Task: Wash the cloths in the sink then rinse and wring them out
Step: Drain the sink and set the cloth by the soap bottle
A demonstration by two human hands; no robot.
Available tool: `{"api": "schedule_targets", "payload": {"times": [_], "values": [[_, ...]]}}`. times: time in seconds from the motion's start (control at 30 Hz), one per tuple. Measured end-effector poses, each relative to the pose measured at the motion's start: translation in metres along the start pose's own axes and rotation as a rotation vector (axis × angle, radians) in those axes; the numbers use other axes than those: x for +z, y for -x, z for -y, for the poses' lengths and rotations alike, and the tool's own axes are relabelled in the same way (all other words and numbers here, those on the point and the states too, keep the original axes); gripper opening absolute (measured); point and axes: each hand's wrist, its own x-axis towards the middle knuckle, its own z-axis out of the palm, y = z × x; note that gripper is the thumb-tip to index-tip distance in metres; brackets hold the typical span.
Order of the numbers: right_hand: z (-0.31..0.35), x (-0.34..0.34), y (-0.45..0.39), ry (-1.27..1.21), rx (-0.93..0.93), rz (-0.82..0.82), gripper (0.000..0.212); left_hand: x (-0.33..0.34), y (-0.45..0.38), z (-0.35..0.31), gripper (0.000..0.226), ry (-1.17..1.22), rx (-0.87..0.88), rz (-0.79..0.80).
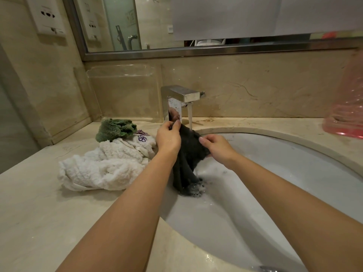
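A beige marble counter (39,213) carries a white sink (294,173) under a mirror (196,22). White cloth (102,167) and green cloth (115,129) lie left. Both hands, left hand (169,137) and right hand (218,147), pinch the dark cloth (191,152) under the faucet (181,98) stream; its lower end is hidden in foam.

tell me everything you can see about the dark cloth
The dark cloth is charcoal, soft-looking fabric, wet and bunched. It hangs over the sink, its top under the running tap stream and its lower end in foamy bubbles. The left hand pinches its upper edge; the right hand grips its right side.
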Motion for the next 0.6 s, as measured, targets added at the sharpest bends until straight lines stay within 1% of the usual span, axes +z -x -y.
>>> {"api": "schedule_targets", "payload": {"times": [0.1,0.13,0.2,0.23,0.3,0.33,0.37,0.43,0.47,0.53,0.6], "values": [[0.003,0.002,-0.002,-0.062,0.034,-0.004,0.032,-0.001,0.002,-0.001,0.015,0.025,-0.059,0.012],[0.005,0.002,-0.003,-0.118,0.052,0.009,0.036,-0.001,0.004,-0.002,0.015,0.013,-0.074,0.047],[0.003,0.002,-0.005,-0.233,0.079,0.048,0.040,-0.002,0.010,-0.003,0.024,-0.038,-0.111,0.159],[0.001,0.001,-0.007,-0.292,0.094,0.072,0.039,-0.003,0.011,-0.003,0.029,-0.056,-0.133,0.205],[0.000,-0.002,-0.006,-0.377,0.130,0.089,0.029,-0.005,0.012,-0.002,0.041,-0.067,-0.170,0.254],[0.000,-0.003,-0.006,-0.406,0.138,0.071,0.025,-0.006,0.011,-0.002,0.044,-0.059,-0.180,0.258],[-0.001,-0.005,-0.006,-0.433,0.138,0.043,0.023,-0.005,0.010,-0.001,0.040,-0.058,-0.183,0.251],[-0.001,-0.004,-0.006,-0.390,0.124,-0.027,0.018,-0.004,0.009,0.001,0.024,-0.086,-0.174,0.233],[0.000,-0.003,-0.006,-0.326,0.112,-0.056,0.016,-0.003,0.008,0.002,0.020,-0.127,-0.160,0.217],[0.001,0.001,-0.006,-0.244,0.100,-0.100,0.017,0.000,0.005,0.006,0.030,-0.229,-0.134,0.190],[0.002,0.001,-0.005,-0.271,0.093,-0.145,0.016,0.001,0.002,0.008,0.037,-0.260,-0.139,0.162]]}}
